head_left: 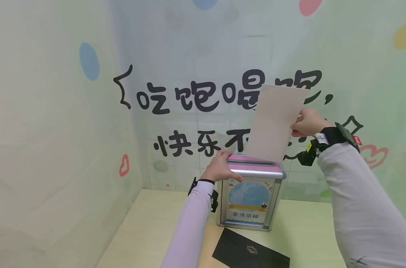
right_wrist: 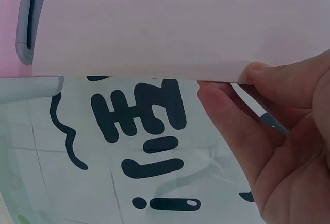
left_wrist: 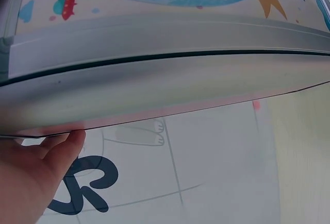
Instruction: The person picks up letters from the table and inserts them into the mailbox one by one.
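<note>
Right hand [head_left: 308, 123] has got a white card [head_left: 274, 124] pinched by the edge, right of centre in frame; left hand [head_left: 221, 168] grips the pink-topped box [head_left: 248, 197], lower centre, on the surface [head_left: 149, 230].

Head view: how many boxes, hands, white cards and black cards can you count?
Box: 1
Hands: 2, left hand and right hand
White card: 1
Black card: 1
Total: 5
</note>
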The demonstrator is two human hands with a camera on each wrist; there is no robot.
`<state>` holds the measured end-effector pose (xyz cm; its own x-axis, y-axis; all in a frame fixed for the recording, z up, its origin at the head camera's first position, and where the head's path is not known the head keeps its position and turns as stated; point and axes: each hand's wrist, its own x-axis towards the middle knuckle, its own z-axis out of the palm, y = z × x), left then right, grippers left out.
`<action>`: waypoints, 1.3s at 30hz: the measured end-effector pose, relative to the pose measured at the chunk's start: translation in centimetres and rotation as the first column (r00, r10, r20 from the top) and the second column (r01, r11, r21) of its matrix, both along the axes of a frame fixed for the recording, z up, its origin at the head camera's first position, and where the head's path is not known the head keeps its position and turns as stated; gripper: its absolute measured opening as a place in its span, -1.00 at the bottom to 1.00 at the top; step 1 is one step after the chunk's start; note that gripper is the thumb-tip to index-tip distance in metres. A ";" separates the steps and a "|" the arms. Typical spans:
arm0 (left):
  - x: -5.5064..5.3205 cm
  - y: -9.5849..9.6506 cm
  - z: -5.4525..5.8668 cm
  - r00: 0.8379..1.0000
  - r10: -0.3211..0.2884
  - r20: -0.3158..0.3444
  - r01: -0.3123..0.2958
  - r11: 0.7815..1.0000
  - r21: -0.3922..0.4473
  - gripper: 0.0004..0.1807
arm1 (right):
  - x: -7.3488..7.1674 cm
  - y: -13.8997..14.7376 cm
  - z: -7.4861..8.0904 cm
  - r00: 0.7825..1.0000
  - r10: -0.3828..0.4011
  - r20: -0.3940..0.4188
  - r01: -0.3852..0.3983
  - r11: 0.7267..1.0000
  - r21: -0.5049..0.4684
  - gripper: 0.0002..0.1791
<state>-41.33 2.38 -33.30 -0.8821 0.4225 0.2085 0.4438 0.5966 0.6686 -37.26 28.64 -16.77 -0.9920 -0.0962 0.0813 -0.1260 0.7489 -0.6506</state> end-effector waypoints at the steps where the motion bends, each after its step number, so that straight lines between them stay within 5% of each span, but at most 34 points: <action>1: 0.0 0.0 0.0 1.000 0.001 0.000 -0.001 1.000 -0.003 0.15 | 0.0 -0.3 0.0 1.000 0.000 0.002 0.000 1.000 -0.004 -0.51; 23: 0.3 0.1 0.3 1.000 0.004 0.007 -0.004 1.000 -0.027 0.16 | -1.3 -2.6 -1.5 0.999 0.050 -0.006 -0.050 0.998 0.028 -0.55; 39: 0.2 0.1 0.3 1.000 0.007 0.010 -0.006 1.000 -0.027 0.16 | -1.9 -3.0 -4.7 0.999 0.052 0.004 -0.052 0.997 0.063 -0.67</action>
